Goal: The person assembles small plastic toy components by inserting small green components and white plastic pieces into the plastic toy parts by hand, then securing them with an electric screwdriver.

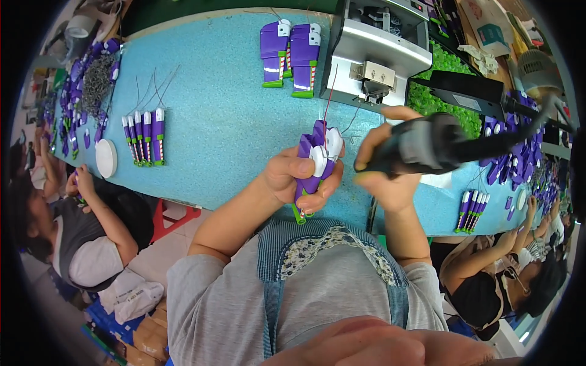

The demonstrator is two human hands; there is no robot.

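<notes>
My left hand (282, 174) is closed round a purple and white plastic toy part (315, 146) with a green end, held above the front of the table. A red wire and thin dark wires stick up from this part. To the right of it, my right hand (394, 189) grips a black electric screwdriver (421, 145), smeared by motion. The screwdriver is apart from the toy part, and its tip cannot be made out. Beyond my hands lie two similar purple parts (289, 55) with white tops and green ends.
A blue tabletop (207, 73) spreads before me. A silver metal machine (390, 46) stands at the back, beside green pellets (448, 76). Purple parts with wires (145, 137) lie in a row at left, near a white round lid (106, 158). Other people (91, 238) sit at both sides.
</notes>
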